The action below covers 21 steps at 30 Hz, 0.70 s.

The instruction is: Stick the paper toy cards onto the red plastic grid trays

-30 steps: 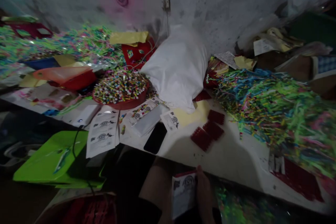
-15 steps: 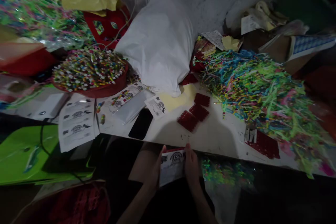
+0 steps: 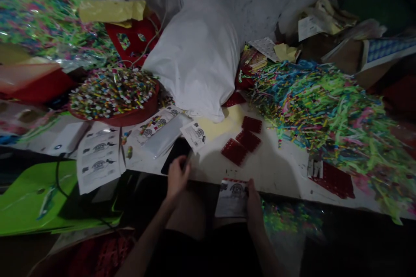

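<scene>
My right hand [image 3: 254, 203] grips the right side of a white printed card [image 3: 232, 201] with a red strip along its top, below the table's front edge. My left hand [image 3: 178, 175] is at the near edge of the table, over the lower end of a black phone [image 3: 175, 153]. Its fingers are curled together; what they hold, if anything, is too dark to make out. Behind the hands, several dark red cards [image 3: 234, 151] and one white printed card [image 3: 194, 134] lie on the white table [image 3: 208, 164].
A red bowl [image 3: 130, 117] of small colourful pieces stands left, beside printed sheets [image 3: 98, 158]. A white sack [image 3: 201, 56] leans at the wall. Colourful ribboned sticks [image 3: 325, 104] are heaped right. A green folder [image 3: 22, 203] lies lower left.
My left hand has let go of the printed card and moved left and up to the phone. My right hand has moved right with the card. The camera view has shifted slightly.
</scene>
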Available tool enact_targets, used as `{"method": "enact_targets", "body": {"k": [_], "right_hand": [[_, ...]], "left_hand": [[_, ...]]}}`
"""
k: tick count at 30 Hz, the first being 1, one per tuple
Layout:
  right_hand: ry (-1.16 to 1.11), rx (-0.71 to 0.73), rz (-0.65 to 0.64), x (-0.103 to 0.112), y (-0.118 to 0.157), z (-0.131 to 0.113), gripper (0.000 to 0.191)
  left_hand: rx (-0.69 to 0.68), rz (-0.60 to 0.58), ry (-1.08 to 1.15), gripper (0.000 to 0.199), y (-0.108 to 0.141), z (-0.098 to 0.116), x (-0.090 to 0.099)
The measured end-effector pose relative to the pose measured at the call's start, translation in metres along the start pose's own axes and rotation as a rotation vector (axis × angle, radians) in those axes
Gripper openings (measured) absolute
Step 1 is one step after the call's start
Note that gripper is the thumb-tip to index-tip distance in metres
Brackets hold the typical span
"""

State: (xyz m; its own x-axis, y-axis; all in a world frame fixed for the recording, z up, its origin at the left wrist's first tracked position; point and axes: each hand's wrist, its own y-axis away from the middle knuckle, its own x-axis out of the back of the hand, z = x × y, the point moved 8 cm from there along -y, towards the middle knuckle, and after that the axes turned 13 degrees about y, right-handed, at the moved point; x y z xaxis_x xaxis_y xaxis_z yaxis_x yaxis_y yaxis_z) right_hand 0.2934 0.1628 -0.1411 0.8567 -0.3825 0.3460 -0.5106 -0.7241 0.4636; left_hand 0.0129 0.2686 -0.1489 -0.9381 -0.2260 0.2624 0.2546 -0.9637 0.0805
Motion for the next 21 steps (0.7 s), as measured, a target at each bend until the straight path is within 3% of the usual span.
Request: {"method": "enact_targets", "body": {"k": [1, 3, 5, 8, 11, 16, 21], "right_hand": [[-0.012, -0.051, 0.012, 0.010, -0.006, 0.007, 0.057], [-0.052, -0.091, 0.034, 0.031, -0.015, 0.014, 0.055], [-0.055, -0.014, 0.087, 0.057, -0.019, 0.010, 0.056], [0.028, 0.080, 0.179, 0.094, -0.017, 0.006, 0.054], [0.043, 0.085, 0.252, 0.123, -0.015, 0.012, 0.057], [-0.014, 0.029, 0.296, 0.141, -0.019, 0.024, 0.059], [-0.012, 0.077, 0.330, 0.145, -0.019, 0.010, 0.055]], "left_hand": [[-0.097, 0.049, -0.186, 0.051, -0.017, 0.009, 0.009], [-0.160, 0.077, -0.474, 0.066, -0.045, 0.017, 0.013], [-0.164, 0.069, -0.632, 0.072, -0.062, 0.019, 0.008], [-0.196, 0.100, -0.735, 0.071, -0.066, 0.022, -0.003], [-0.208, 0.112, -0.778, 0.071, -0.061, 0.024, -0.007], [-0.231, 0.092, -0.792, 0.071, -0.060, 0.027, -0.007], [-0.123, 0.105, -0.862, 0.079, -0.071, 0.023, -0.005]]}}
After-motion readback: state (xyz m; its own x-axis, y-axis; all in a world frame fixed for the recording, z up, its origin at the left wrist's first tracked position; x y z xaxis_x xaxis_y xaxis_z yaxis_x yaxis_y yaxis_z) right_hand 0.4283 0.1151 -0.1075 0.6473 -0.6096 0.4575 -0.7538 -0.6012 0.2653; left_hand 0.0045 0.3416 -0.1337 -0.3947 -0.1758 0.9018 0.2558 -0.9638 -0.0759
